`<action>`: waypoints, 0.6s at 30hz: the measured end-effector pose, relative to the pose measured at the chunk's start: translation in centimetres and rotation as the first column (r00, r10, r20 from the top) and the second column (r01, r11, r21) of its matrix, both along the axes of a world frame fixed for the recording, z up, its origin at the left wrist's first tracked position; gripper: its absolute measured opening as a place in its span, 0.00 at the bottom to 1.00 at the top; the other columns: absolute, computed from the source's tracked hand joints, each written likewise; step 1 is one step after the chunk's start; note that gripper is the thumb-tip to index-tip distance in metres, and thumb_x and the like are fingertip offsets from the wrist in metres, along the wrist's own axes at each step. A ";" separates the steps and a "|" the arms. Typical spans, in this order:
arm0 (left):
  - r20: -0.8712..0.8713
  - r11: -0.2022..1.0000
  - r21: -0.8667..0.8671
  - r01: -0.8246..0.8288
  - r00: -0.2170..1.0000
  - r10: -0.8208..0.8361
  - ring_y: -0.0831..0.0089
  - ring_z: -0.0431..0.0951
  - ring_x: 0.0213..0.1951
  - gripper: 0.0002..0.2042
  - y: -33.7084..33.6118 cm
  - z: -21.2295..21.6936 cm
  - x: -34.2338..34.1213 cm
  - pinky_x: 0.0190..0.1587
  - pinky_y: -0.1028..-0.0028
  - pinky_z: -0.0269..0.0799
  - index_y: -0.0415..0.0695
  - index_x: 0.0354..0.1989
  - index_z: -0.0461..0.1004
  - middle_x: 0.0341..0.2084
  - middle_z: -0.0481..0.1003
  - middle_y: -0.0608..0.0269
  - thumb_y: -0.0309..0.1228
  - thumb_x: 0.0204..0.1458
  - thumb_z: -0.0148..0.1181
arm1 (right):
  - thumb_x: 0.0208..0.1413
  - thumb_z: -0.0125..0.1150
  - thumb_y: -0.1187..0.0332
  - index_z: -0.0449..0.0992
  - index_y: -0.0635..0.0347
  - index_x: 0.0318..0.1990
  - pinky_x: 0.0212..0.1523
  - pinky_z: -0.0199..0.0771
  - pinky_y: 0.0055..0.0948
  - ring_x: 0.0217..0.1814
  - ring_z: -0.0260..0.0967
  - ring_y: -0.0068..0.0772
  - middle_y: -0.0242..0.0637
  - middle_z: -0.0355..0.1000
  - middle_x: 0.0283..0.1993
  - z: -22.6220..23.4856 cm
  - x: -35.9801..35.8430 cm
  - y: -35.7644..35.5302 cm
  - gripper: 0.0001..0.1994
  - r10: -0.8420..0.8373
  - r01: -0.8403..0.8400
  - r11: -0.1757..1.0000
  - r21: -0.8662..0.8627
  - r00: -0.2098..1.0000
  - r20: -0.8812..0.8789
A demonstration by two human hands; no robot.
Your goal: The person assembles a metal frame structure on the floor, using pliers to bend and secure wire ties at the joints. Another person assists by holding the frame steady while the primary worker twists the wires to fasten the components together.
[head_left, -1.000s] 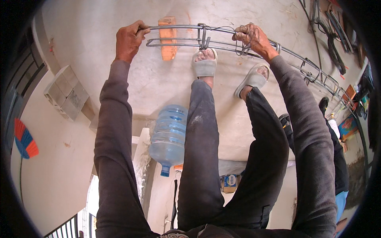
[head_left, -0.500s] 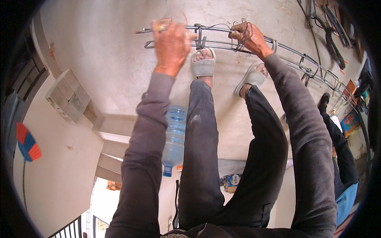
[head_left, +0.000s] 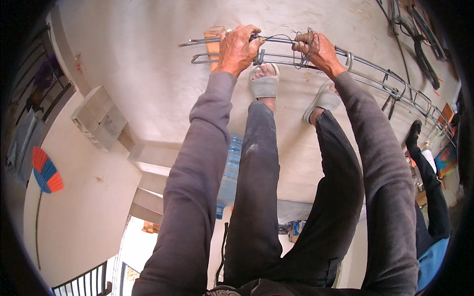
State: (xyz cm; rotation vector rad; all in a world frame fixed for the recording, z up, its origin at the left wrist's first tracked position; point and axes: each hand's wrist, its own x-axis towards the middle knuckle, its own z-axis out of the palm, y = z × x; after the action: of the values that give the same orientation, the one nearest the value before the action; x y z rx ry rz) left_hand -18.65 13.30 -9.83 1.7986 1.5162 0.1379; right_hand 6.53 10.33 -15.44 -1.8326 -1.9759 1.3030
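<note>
A long, narrow rebar cage [head_left: 375, 72] of thin steel bars with stirrups curves across the floor beyond my feet. At its left end my left hand [head_left: 238, 51] is closed over the upper bar beside a stirrup, fingertips pinching dark wire there. My right hand [head_left: 323, 53] is closed around a loose coil of thin tie wire [head_left: 299, 64], against the upper bar farther right. A strand arcs from the coil toward my left fingers. An orange brick [head_left: 213, 48] lies under the cage's left end, partly covered by my left hand.
My sandalled feet [head_left: 264, 88] stand just near the cage. A blue water jug [head_left: 230, 170] lies behind my left leg. Grey blocks [head_left: 100, 118] and a red-blue broom [head_left: 47, 170] are at left. Dark bars [head_left: 419, 37] lie far right, and another person's leg [head_left: 432, 197] extends at right.
My left hand has moved right, from over the brick to the stirrup, uncovering more of the brick. My right hand keeps the wire coil. The whole view has shifted slightly.
</note>
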 end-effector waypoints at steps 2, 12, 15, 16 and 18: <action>-0.003 0.999 0.036 -0.015 1.000 0.015 0.57 0.80 0.39 0.14 -0.3 -0.1 0.1 0.45 0.62 0.72 0.42 0.43 0.80 0.36 0.81 0.52 0.37 0.53 0.64 | 0.58 0.56 0.57 0.79 0.58 0.34 0.39 0.70 0.44 0.33 0.72 0.49 0.45 0.75 0.30 0.6 -0.3 0.3 0.14 0.036 -0.036 0.999 0.006 0.999 -0.013; -0.062 0.993 0.120 -0.012 0.998 0.020 0.56 0.80 0.37 0.11 -0.2 0.1 0.6 0.42 0.60 0.70 0.42 0.38 0.81 0.34 0.80 0.54 0.36 0.54 0.63 | 0.59 0.53 0.65 0.70 0.61 0.36 0.36 0.67 0.48 0.32 0.68 0.58 0.50 0.71 0.29 0.6 -0.1 1.0 0.08 0.113 -0.110 0.991 0.078 0.993 -0.029; -0.030 0.993 0.114 -0.042 0.999 0.045 0.57 0.80 0.36 0.11 -0.3 -0.3 0.4 0.41 0.60 0.71 0.41 0.38 0.81 0.34 0.80 0.53 0.37 0.54 0.63 | 0.59 0.52 0.66 0.71 0.60 0.36 0.36 0.68 0.49 0.32 0.69 0.58 0.51 0.71 0.29 0.1 0.0 1.0 0.07 0.137 -0.135 0.986 0.097 0.990 -0.020; -0.022 0.993 0.106 -0.049 0.998 0.052 0.57 0.80 0.36 0.11 -0.3 -0.4 0.3 0.41 0.60 0.71 0.41 0.38 0.81 0.34 0.80 0.53 0.37 0.54 0.63 | 0.60 0.52 0.66 0.71 0.60 0.36 0.36 0.68 0.48 0.32 0.69 0.58 0.51 0.71 0.29 -0.2 0.0 1.0 0.07 0.145 -0.144 0.987 0.074 0.989 -0.010; -0.038 0.995 0.084 -0.045 0.998 0.048 0.57 0.80 0.37 0.11 -0.3 -0.2 0.6 0.42 0.60 0.69 0.42 0.38 0.82 0.34 0.80 0.54 0.37 0.55 0.62 | 0.60 0.52 0.66 0.71 0.60 0.36 0.37 0.68 0.48 0.32 0.69 0.57 0.50 0.71 0.28 -0.5 0.4 1.2 0.07 0.160 -0.160 0.987 0.024 0.987 0.015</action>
State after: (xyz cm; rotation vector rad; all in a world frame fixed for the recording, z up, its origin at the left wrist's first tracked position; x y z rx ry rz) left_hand -18.00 13.04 -10.07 1.8415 1.6023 0.1919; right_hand 6.95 11.53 -15.99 -1.7060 -2.1751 1.3043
